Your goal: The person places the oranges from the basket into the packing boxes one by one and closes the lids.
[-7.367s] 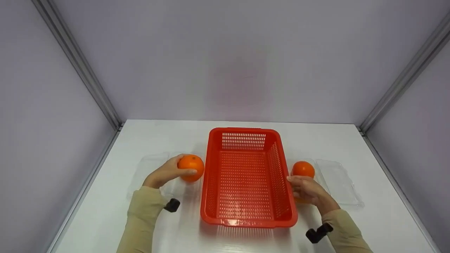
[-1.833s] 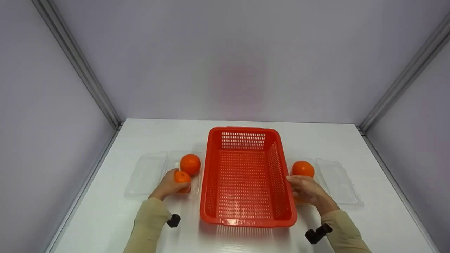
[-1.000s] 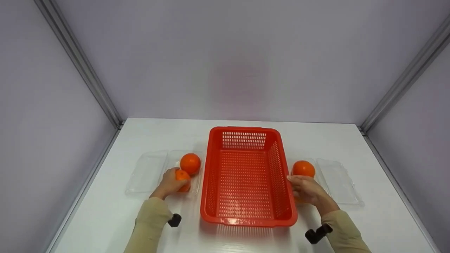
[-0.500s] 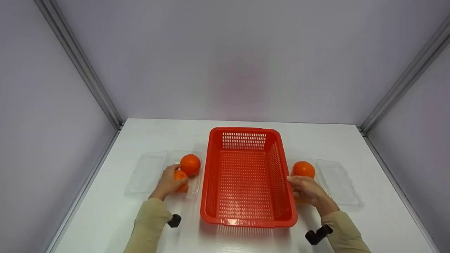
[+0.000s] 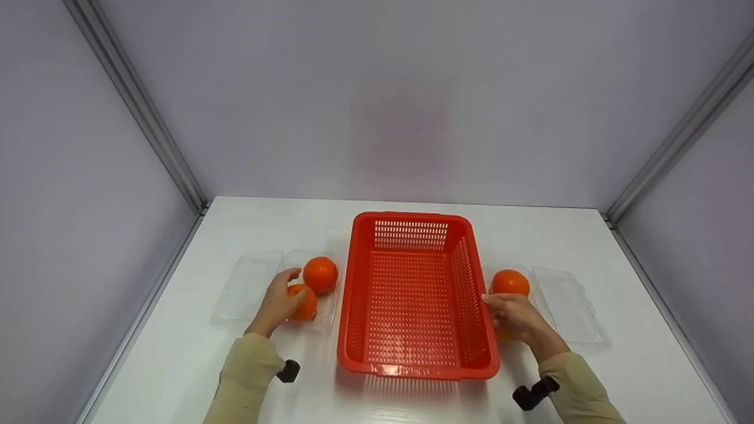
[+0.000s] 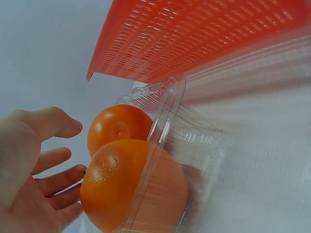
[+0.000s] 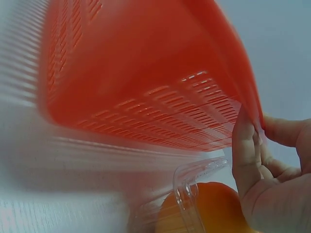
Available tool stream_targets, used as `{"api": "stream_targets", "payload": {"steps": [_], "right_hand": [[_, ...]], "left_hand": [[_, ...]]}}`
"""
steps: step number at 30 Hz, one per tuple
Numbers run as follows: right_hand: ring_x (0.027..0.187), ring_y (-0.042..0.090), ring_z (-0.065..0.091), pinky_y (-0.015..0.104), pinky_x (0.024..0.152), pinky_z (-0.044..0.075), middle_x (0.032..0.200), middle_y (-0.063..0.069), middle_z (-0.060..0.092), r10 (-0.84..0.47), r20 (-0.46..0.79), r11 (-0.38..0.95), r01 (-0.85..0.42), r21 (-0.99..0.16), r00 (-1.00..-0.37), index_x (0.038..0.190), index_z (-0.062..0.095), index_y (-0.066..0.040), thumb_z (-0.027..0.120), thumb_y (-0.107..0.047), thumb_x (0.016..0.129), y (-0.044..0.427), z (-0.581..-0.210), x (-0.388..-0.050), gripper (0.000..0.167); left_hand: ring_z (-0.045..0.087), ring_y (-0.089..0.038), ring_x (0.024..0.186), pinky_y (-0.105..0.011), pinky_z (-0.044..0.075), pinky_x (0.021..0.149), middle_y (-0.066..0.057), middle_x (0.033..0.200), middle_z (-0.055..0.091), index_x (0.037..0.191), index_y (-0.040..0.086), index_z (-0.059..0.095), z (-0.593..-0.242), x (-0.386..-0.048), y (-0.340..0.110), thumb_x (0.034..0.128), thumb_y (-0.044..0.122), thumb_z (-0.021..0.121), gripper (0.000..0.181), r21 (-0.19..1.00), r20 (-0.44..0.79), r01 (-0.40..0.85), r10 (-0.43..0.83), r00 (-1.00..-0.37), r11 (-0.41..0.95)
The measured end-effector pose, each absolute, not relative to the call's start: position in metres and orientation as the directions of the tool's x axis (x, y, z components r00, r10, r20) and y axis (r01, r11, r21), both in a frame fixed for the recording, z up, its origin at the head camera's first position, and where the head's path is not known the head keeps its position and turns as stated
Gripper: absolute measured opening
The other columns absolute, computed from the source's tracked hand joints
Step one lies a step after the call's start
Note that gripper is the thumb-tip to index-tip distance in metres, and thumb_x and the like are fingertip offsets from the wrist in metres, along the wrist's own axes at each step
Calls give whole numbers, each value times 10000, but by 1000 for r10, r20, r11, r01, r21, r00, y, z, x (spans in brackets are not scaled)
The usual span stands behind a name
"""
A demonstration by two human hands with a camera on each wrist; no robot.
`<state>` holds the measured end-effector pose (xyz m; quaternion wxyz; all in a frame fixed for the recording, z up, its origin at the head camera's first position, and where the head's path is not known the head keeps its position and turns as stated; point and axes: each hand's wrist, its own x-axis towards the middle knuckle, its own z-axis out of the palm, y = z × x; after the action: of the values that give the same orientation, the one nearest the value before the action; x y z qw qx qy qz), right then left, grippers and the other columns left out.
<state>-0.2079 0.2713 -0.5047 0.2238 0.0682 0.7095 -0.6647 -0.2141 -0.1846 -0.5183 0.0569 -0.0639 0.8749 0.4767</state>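
Observation:
My left hand [image 5: 280,300] is beside the nearer orange [image 5: 303,304] in the left clear plastic box [image 5: 327,315]. In the left wrist view its fingers [image 6: 60,182] are loosely spread and hold nothing; fingertips lie at or very near the fruit's skin. Behind it in the same box sits another orange [image 5: 320,274]. My right hand [image 5: 515,318] pinches the right rim of the red plastic basket [image 5: 412,374] between thumb and fingers. Beyond that hand an orange [image 5: 510,283] sits in the right clear box; more orange shows partly hidden under the hand.
Open clear lids lie flat on the outer sides: the left lid [image 5: 247,288] and the right lid [image 5: 568,306]. The basket, with nothing in it, stands mid-table between both boxes. Grey-white panels [image 5: 406,100] enclose the white table [image 5: 283,221] at back and sides.
Earlier my left hand held an orange over the left box; now two oranges rest there. Its fingers have just let go of the nearer one and drawn slightly left. The right hand stays on the rim.

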Motion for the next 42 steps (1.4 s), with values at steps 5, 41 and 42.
{"api": "stream_targets", "payload": {"steps": [5, 41, 42], "right_hand": [[618, 53, 572, 210, 619, 499, 654, -83, 620, -106, -388, 167, 368, -914, -915, 961, 677, -9, 534, -202, 984, 263, -502, -216, 241], [842, 118, 644, 396, 895, 536, 979, 38, 692, 151, -469, 308, 492, -814, -870, 1351, 492, 46, 507, -306, 996, 244, -487, -280, 500], [857, 124, 642, 415, 930, 524, 998, 48, 688, 156, -466, 299, 491, -818, -871, 1359, 483, 51, 501, -300, 999, 245, -487, -281, 503]], "left_hand": [[421, -399, 1338, -543, 326, 1154, -246, 1400, 470, 1382, -25, 427, -518, -213, -183, 914, 79, 564, 498, 833, -77, -96, -57, -995, 545], [581, -357, 1173, -472, 440, 1079, -247, 1219, 620, 1206, -70, 575, -542, -184, -207, 939, 13, 536, 283, 884, 118, -13, -251, -961, 467], [586, -356, 1168, -471, 443, 1075, -245, 1214, 625, 1201, -69, 579, -543, -184, -207, 937, 13, 537, 279, 883, 122, -13, -255, -959, 468]]}}
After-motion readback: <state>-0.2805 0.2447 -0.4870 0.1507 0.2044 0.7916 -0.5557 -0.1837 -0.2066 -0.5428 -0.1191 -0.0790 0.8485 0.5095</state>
